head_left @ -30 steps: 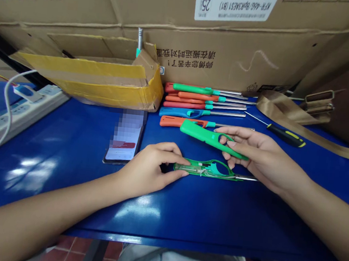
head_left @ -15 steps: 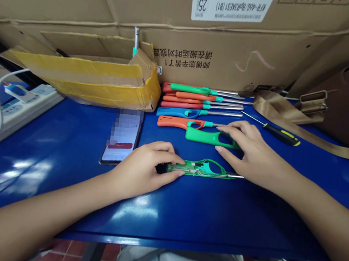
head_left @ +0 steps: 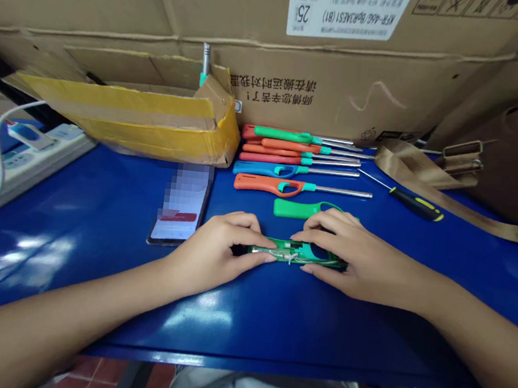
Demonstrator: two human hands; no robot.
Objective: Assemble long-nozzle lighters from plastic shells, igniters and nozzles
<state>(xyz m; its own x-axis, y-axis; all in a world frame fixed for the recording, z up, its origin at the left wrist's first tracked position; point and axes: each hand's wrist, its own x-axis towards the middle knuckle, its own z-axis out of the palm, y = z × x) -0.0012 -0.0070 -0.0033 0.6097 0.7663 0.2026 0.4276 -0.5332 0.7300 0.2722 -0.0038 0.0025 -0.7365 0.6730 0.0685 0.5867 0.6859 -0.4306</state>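
An opened green utility lighter (head_left: 286, 254) lies on the blue table with its clear fuel tank, wires and turquoise trigger exposed. My left hand (head_left: 221, 244) pinches its handle end between thumb and fingers. Around the trigger end, my right hand (head_left: 364, 254) is closed with fingertips on both edges, hiding the metal tube. The loose green half of the shell (head_left: 295, 209) lies just beyond the lighter, partly behind my right fingers. Past it is an assembled orange lighter (head_left: 260, 183), then a blue lighter (head_left: 257, 168).
More lighters (head_left: 288, 135) are piled at the back. A black and yellow screwdriver (head_left: 418, 204) and a brown strap (head_left: 465, 209) lie right. On the left are a phone (head_left: 178, 210), a power strip (head_left: 31, 155) and a yellow-taped cardboard box (head_left: 155, 124) with a lighter tube sticking up.
My right hand has let go of the loose green shell half and moved nearer, onto the opened lighter's trigger end. My left hand has stayed on the handle.
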